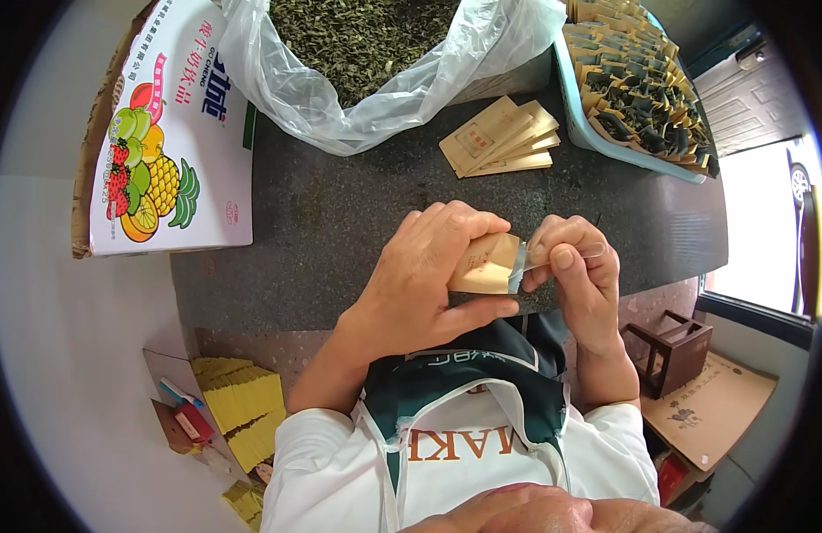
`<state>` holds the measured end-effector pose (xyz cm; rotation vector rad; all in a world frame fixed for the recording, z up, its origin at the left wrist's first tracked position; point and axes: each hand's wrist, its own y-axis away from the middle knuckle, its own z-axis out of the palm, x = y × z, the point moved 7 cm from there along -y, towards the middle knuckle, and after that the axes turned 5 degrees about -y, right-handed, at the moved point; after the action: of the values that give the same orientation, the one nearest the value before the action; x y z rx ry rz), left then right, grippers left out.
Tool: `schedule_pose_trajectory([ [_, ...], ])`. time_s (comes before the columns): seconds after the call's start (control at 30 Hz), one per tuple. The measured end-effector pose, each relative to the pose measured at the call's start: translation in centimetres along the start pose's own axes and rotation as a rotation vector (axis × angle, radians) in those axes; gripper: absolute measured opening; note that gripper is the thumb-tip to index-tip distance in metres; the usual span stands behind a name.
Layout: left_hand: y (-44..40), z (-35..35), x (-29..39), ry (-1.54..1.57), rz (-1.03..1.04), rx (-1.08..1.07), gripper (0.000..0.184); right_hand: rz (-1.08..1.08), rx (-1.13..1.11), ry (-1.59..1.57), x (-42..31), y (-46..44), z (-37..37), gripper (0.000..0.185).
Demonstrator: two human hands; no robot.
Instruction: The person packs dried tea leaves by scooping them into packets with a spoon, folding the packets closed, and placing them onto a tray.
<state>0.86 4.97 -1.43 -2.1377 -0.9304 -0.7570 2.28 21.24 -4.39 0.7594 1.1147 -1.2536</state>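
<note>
Over the table's front edge, my left hand [428,266] has its fingers and thumb closed round a small brown paper packet [484,265] with red print. A pale blue-grey lining shows at the packet's right end. My right hand [575,275] pinches a thin clear plastic piece [592,253] between thumb and fingers, right beside that end. Whether the plastic reaches inside the packet, I cannot tell. Beyond my hands lies a fanned stack of flat brown packets [500,138]. Farther back, a clear plastic bag [331,133] holds dried leaves [362,49].
A printed cardboard carton [175,133] stands at the left of the dark speckled table [340,213]. At the back right, a light blue basket [597,142] holds many upright packets [646,89]. Below are yellow bundles [242,404] at left and a brown wooden stool-like frame [673,351] at right.
</note>
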Motion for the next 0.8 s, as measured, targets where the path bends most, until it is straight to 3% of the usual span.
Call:
schedule_pose_trajectory([
  [0.3, 0.8, 0.1, -1.8, 0.417, -0.048, -0.021, 0.056, 0.054, -0.075, -0.196, -0.4, -0.7, 1.1, 0.021],
  [0.4, 0.5, -0.7, -1.2, 0.282, -0.06, -0.01, 0.055, -0.047, -0.087, 0.059, -2.3, -1.1, 1.2, 0.018],
  [0.47, 0.4, -1.1, -1.0, 0.234, -0.043, -0.002, 0.055, -0.181, -0.141, 0.395, -3.7, -1.5, 1.6, 0.016],
  [0.6, 0.2, -1.7, -1.0, 0.088, 0.005, 0.037, 0.057, -0.221, -0.189, 0.466, -4.5, -2.0, 2.4, 0.016],
  [0.67, 0.2, -1.8, -0.8, 0.12, 0.04, 0.061, 0.058, 0.007, -0.093, 0.22, -2.9, -2.4, 1.8, 0.017],
  [0.8, 0.1, -1.7, -0.8, 0.192, 0.063, 0.204, 0.052, 0.169, -0.054, 0.03, -1.2, -3.3, 1.2, 0.018],
])
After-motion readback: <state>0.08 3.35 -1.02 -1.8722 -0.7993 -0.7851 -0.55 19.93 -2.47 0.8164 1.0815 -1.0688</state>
